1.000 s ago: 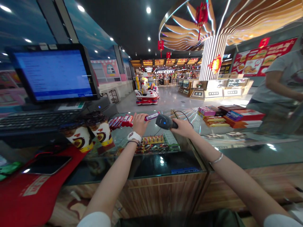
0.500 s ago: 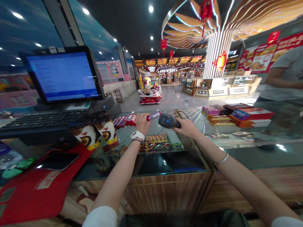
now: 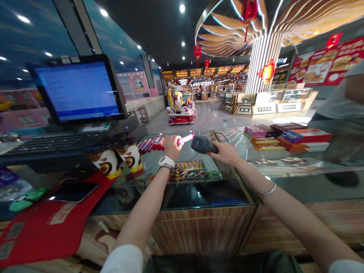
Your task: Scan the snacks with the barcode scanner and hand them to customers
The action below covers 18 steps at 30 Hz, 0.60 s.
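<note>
Left hand [image 3: 172, 148] is clenching a slim pink plastic-wrapped stick packet [image 3: 185, 139], fingers curled around its lower end, the rest poking out toward the other hand. Right hand [image 3: 223, 152] is grasping a black handheld barcode scanner [image 3: 202, 145] by its grip, fingers closed, head pointing at the packet. Packet and scanner are sitting just beside each other, contact unclear. Both hands are hovering over the back of a glass-topped wooden display counter [image 3: 199, 199]. On that counter, left of the left hand, two brown-and-white paper cups [image 3: 126, 156] and a row of red-wrapped sticks [image 3: 150, 144] are standing near it. Stacked colourful flat boxes [image 3: 287, 138] are lying toward the right end. Left of the counter, a black-framed monitor [image 3: 78, 91] and black keyboard [image 3: 54, 146] are sitting beside a red mat [image 3: 36, 227]. A person in a pale T-shirt [image 3: 338, 100] is standing beyond the right end.
</note>
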{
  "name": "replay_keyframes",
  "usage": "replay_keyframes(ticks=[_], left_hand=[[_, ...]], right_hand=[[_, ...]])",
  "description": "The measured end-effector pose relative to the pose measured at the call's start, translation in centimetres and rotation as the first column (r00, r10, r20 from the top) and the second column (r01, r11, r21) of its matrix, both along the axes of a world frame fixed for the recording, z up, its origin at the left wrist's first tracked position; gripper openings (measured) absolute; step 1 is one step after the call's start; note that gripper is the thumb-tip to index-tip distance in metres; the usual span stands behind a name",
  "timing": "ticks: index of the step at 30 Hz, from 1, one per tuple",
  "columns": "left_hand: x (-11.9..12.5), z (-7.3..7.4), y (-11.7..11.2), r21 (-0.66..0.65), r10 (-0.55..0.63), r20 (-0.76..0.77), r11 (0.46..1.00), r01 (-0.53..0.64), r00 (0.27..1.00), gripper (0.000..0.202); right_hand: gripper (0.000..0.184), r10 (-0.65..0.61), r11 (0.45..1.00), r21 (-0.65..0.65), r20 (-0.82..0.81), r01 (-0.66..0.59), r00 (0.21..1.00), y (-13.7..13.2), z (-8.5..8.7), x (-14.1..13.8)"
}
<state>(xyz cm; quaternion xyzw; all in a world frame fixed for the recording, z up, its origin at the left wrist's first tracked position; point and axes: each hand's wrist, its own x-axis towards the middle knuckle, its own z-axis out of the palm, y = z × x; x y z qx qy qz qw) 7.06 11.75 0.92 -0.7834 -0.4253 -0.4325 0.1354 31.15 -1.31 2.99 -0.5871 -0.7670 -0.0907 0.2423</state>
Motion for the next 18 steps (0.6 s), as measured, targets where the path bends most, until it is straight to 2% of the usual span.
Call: replay_keyframes(ticks=[7,11,15,18], left_hand=[[0.0,0.1,-0.1,-0.028,0.035,-0.012,0.999,-0.036,0.999,0.02],[0.0,0.1,-0.1,-0.024,0.038,-0.01,0.999,-0.038,0.999,0.019],[0.1,0.1,-0.1,-0.015,0.031,-0.01,0.999,-0.031,0.999,0.02],[0.1,0.2,-0.2,-0.013,0.027,-0.009,1.0,-0.027,1.0,0.021]], right_hand=[[0.029,-0.006,1.0,-0.028,0.007,0.006,1.0,0.0,0.1,0.0],[0.031,0.035,0.998,-0.044,0.014,-0.034,0.999,0.2,-0.2,0.1],[0.043,0.158,0.985,-0.071,-0.021,-0.159,0.987,0.8,-1.1,0.4],[0.05,0.316,0.941,-0.102,-0.068,-0.322,0.946,1.6,-2.1,0.5]])
